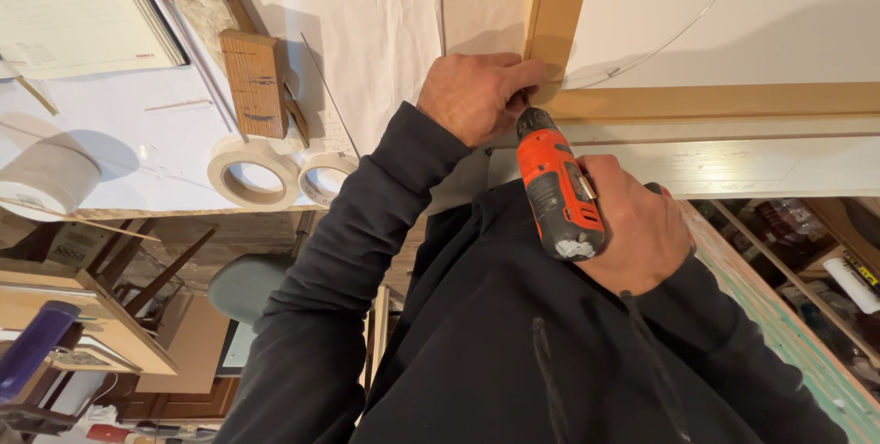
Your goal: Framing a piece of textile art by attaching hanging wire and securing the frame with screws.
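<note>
Our right hand (pixel 632 233) grips the orange drill (pixel 555 187), while our left hand's (pixel 477 96) fingers (pixel 522 73) clamp the wooden frame (pixel 559 4) at twelve o'clock.

Tape rolls (pixel 275 174) left of drill (pixel 556 189)

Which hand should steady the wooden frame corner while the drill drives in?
Left. The left hand already grips the wooden frame at its corner, right by the drill's tip. The right hand is wrapped around the orange drill, so it is probably best kept there.
</note>
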